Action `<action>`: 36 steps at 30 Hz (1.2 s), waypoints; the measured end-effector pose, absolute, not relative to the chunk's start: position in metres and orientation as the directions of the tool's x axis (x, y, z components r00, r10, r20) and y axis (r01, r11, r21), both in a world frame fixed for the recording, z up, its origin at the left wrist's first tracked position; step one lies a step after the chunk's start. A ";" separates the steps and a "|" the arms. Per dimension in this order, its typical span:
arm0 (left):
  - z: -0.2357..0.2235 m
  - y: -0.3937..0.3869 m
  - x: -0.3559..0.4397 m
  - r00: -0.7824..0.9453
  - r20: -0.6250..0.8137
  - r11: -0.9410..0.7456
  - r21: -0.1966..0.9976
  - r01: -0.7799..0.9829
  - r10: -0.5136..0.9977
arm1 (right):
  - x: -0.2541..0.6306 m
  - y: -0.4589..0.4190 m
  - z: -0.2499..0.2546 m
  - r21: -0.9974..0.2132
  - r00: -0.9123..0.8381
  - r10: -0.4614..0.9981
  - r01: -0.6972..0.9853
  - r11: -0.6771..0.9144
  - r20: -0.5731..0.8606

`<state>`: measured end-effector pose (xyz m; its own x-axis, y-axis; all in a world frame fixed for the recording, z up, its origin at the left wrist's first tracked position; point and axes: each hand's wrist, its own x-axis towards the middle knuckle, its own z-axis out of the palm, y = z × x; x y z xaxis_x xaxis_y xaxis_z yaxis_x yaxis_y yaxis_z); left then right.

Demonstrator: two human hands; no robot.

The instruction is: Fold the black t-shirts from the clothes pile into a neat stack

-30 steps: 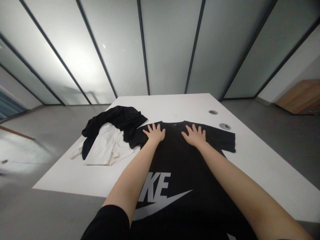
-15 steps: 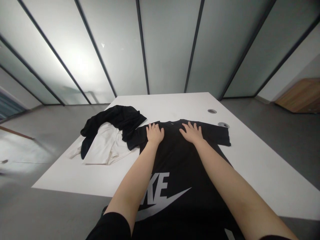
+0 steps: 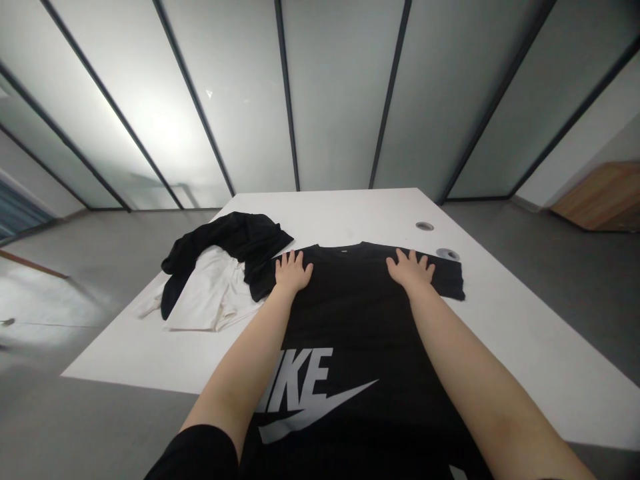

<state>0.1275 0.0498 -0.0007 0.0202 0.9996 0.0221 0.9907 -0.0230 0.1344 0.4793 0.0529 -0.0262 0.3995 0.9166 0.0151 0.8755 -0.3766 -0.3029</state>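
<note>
A black T-shirt (image 3: 350, 313) with a large grey logo lies spread flat on the white table (image 3: 525, 333), its collar pointing away from me. My left hand (image 3: 291, 271) rests flat on the shirt's left shoulder, fingers stretched out. Over on the right shoulder, near the sleeve, my right hand (image 3: 413, 269) presses down flat with its fingers spread. Neither hand holds anything. The shirt's lower part hangs past the table's near edge.
A white garment (image 3: 213, 297) lies at the table's left side with a crumpled black garment (image 3: 235, 240) draped over its far end. Two round cable grommets (image 3: 425, 226) sit at the right. Frosted glass panels stand behind the table; grey floor surrounds it.
Both hands have slid apart from beside the collar outward to the shirt's shoulders, the left going left and the right going right. The shirt lies flatter across the top.
</note>
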 end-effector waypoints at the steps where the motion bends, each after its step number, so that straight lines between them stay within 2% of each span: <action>1: -0.001 0.048 0.128 0.003 0.034 -0.007 0.132 0.991 0.999 | 0.482 0.052 -0.026 -0.315 0.424 0.905 0.863 -0.395 0.025; 5: -0.001 0.041 0.138 -0.029 0.110 0.017 0.116 0.993 0.993 | 0.479 0.048 -0.017 -0.294 0.463 0.884 0.856 -0.425 0.071; 7: -0.001 0.038 0.145 -0.022 0.121 0.008 0.110 0.994 0.992 | 0.468 0.046 -0.011 -0.264 0.353 0.926 0.913 -0.310 0.132; 9: -0.002 0.035 0.150 -0.014 0.104 0.002 0.114 0.993 0.995 | 0.454 0.044 -0.007 -0.237 0.168 0.972 0.963 -0.127 0.165; 11: -0.002 0.034 0.152 -0.009 0.078 -0.001 0.126 0.992 0.997 | 0.438 0.040 -0.005 -0.225 0.014 0.993 0.974 0.014 0.121; 13: -0.001 0.034 0.151 -0.004 0.049 -0.003 0.137 0.991 0.999 | 0.425 0.037 -0.006 -0.208 -0.063 0.997 0.976 0.069 0.033; 18: 0.000 0.037 0.143 0.012 -0.018 -0.009 0.160 0.987 1.000 | 0.422 0.034 -0.008 -0.146 -0.013 0.997 0.989 0.001 -0.082; 25: -0.003 0.053 0.117 0.000 -0.017 0.004 0.225 0.974 1.000 | 0.442 0.044 -0.016 -0.129 0.081 0.995 0.988 -0.088 -0.061; 29: -0.004 0.060 0.097 -0.009 0.004 0.008 0.198 0.980 1.000 | 0.445 0.046 -0.017 -0.133 0.084 0.995 0.987 -0.090 -0.050; 36: -0.003 0.061 0.086 0.086 0.026 -0.089 0.170 0.981 0.996 | 0.452 0.049 -0.014 -0.119 0.059 0.997 0.991 -0.064 -0.043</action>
<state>0.0864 0.0615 -0.0034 0.0860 0.9960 0.0256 0.9814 -0.0891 0.1699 0.4516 0.0487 -0.0140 0.0595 0.9973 -0.0434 0.9909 -0.0642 -0.1186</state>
